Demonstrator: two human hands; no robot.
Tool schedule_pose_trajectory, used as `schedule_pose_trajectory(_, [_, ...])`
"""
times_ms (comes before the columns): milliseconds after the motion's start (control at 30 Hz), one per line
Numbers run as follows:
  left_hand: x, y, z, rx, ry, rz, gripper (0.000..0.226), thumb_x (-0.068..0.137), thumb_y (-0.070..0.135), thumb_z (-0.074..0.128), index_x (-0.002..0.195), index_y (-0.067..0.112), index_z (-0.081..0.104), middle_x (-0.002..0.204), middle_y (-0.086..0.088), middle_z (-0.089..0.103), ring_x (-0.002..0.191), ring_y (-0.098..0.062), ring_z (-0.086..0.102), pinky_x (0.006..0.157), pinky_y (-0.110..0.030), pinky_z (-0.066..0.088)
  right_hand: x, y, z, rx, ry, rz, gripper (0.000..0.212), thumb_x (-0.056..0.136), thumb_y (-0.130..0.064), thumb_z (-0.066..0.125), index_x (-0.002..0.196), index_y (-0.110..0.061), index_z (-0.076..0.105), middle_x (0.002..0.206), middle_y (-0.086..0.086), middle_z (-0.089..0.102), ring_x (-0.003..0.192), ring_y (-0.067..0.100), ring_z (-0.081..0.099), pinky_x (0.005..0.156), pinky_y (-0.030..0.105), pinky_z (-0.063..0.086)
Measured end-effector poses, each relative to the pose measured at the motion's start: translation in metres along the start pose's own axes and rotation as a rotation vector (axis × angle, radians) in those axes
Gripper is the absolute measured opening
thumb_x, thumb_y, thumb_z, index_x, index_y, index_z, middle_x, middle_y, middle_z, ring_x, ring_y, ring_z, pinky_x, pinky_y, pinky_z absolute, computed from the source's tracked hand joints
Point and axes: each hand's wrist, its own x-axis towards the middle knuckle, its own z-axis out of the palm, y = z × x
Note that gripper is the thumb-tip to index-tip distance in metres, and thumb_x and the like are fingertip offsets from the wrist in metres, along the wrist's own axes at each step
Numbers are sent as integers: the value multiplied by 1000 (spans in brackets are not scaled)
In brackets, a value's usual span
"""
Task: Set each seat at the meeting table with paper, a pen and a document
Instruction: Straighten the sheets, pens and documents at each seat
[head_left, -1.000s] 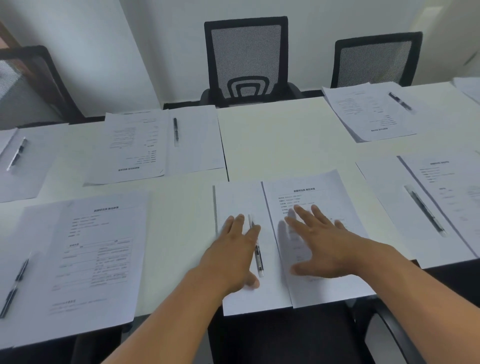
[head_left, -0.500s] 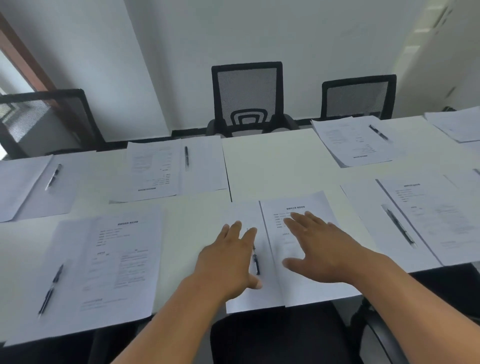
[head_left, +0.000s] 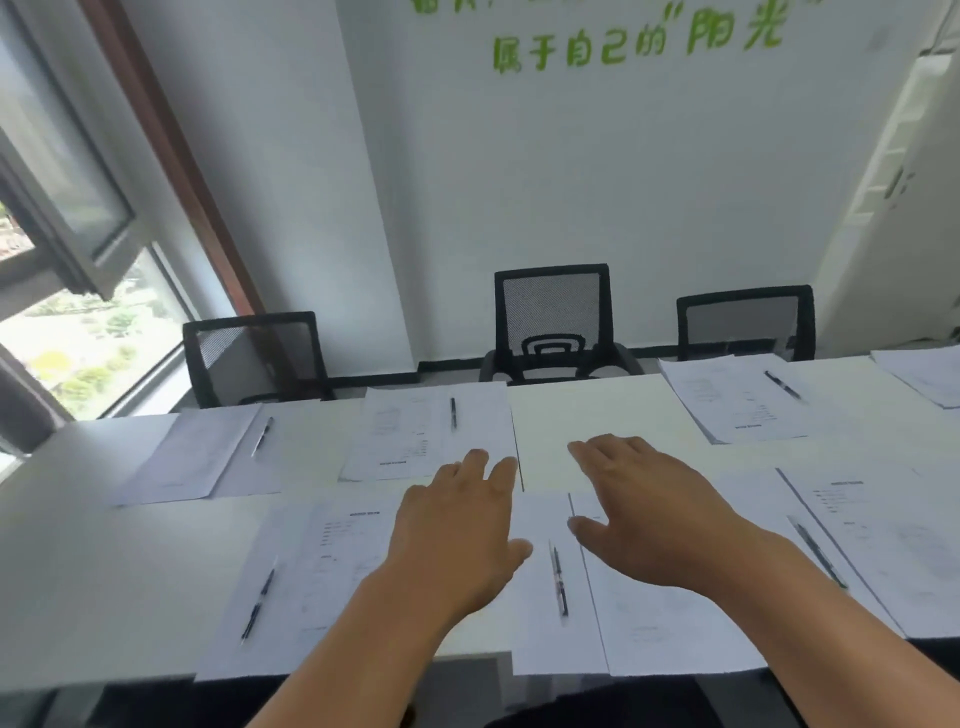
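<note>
A blank sheet (head_left: 540, 639) and a printed document (head_left: 670, 634) lie side by side at the near edge of the white meeting table (head_left: 597, 410). A pen (head_left: 558, 582) rests on the blank sheet. My left hand (head_left: 452, 535) hovers open, fingers apart, over the left part of that sheet. My right hand (head_left: 649, 504) hovers open over the document's top. Neither hand holds anything. Similar sets of paper and pen lie at the near left (head_left: 311, 571), the near right (head_left: 883, 540), the far middle (head_left: 431, 431) and the far right (head_left: 743, 400).
Three black mesh chairs stand at the far side: left chair (head_left: 254, 353), middle chair (head_left: 553, 322), right chair (head_left: 748, 322). A window (head_left: 67, 291) is on the left. Another paper set (head_left: 192, 457) lies at the far left, and more sheets (head_left: 930, 374) at the right edge.
My head has tilted up, so the wall and window show. Both hands have lifted off the papers and moved forward; the pen now lies uncovered between them.
</note>
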Motion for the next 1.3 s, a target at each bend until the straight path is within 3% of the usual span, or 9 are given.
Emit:
schedule_pose_trajectory(133, [-33, -18, -30, 53, 76, -38, 77, 105, 60, 55, 168, 31, 22, 176, 1, 28, 154, -27, 41, 119, -49, 43, -9, -35, -32, 34, 86, -68, 67, 104, -56, 52, 160, -24, 34, 157, -6, 47, 144, 20, 44, 113, 37, 45])
schedule_pose_trajectory(367, [-85, -73, -63, 77, 91, -102, 81, 105, 62, 54, 171, 35, 17, 182, 4, 12, 165, -26, 25, 126, -51, 34, -15, -103, -58, 38, 150, -132, 63, 104, -56, 52, 156, -23, 38, 149, -6, 51, 137, 21, 48, 108, 35, 47])
schedule_pose_trajectory(667, [-143, -190, -104, 60, 177, -119, 84, 101, 65, 58, 170, 37, 19, 179, 6, 20, 160, -22, 34, 123, -50, 39, -4, -230, -93, 30, 185, -123, 61, 103, -56, 52, 154, -24, 39, 149, -7, 51, 140, 21, 46, 108, 38, 48])
schedule_pose_trajectory(967, [-195, -296, -154, 34, 201, -74, 81, 101, 63, 61, 169, 35, 26, 171, 9, 35, 150, -22, 48, 117, -47, 48, 1, -343, -125, 23, 202, -67, 61, 103, -57, 54, 153, -26, 39, 137, -10, 53, 128, 19, 49, 99, 37, 50])
schedule_pose_trajectory(1233, [-188, -328, -158, -42, 207, -37, 75, 102, 62, 59, 167, 38, 30, 165, 12, 43, 144, -19, 52, 112, -43, 49, 22, -366, -129, 18, 177, -38, 54, 102, -56, 55, 145, -26, 44, 125, -10, 53, 119, 18, 50, 90, 36, 51])
schedule_pose_trajectory(1300, [-175, -331, -150, -65, 179, -39, 74, 102, 62, 61, 165, 39, 32, 165, 13, 44, 142, -18, 54, 112, -43, 51, 34, -361, -122, 23, 148, -25, 54, 102, -57, 55, 144, -26, 45, 131, -10, 53, 124, 19, 49, 94, 38, 51])
